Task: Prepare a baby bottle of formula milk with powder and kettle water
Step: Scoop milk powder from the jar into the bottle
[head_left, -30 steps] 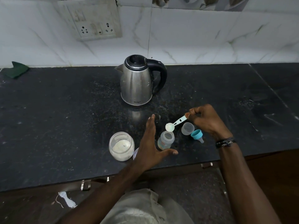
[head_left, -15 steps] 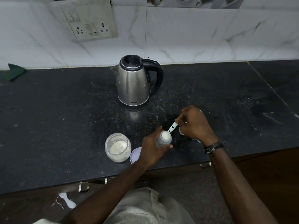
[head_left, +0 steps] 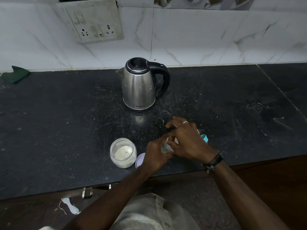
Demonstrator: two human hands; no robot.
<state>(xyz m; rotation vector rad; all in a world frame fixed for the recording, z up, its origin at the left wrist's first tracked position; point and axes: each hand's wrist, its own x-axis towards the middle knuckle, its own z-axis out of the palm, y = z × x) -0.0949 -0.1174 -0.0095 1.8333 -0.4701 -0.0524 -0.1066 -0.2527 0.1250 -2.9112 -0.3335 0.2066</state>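
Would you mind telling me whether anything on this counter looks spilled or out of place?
Yes: pale specks, probably spilled powder, are scattered over the black countertop around the kettle. The powder jar stands open, its lid lying beside it.

Your right hand (head_left: 187, 141) covers most of the bottle (head_left: 166, 147), so you can't see its mouth or any scoop. At 3 o'clock of it, the teal cap (head_left: 204, 138) only peeks out. The jar lid (head_left: 139, 161) is half hidden under your left hand (head_left: 156, 156).
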